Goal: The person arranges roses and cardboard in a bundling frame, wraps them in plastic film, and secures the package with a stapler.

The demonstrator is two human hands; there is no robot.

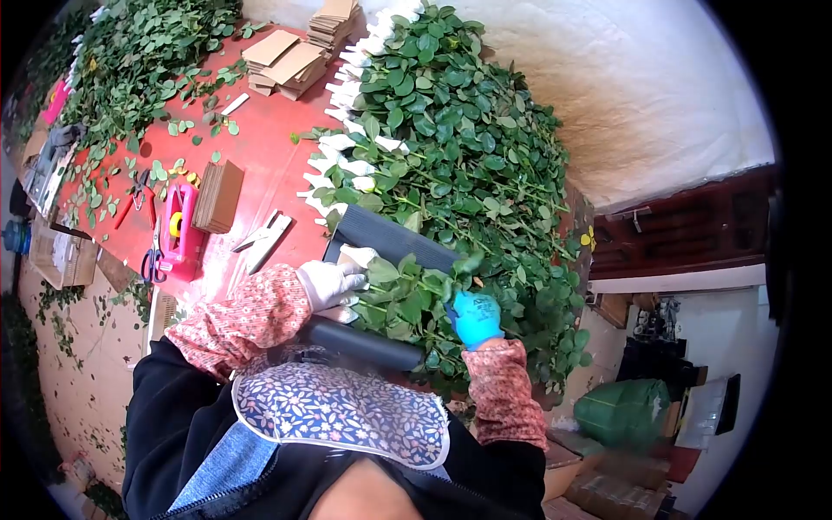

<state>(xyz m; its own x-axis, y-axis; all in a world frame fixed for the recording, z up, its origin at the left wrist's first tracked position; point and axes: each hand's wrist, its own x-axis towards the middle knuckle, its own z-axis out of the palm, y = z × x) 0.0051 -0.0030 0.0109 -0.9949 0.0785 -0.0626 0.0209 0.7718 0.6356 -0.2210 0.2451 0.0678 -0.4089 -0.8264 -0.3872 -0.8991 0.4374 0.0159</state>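
Head: right grip (477,320) perhaps behind leaves (411,291)

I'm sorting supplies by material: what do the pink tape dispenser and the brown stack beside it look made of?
The tape dispenser looks like smooth, hard plastic, judging by its even pink and moulded shape. The brown stack is probably matt cardboard: flat, tan pieces with straight edges.

Pale plastic basket (84,263) seen at far left, blue container (15,237) placed just beside it. Floor (69,381) strewn with leaf scraps (65,334). Stained whitish wall (667,104) seen at upper right, dark red wooden door (693,227) set near it, fitted with metal bolt (638,217). Green sack (622,413) seen at lower right, brown cartons (614,492) placed nearby.
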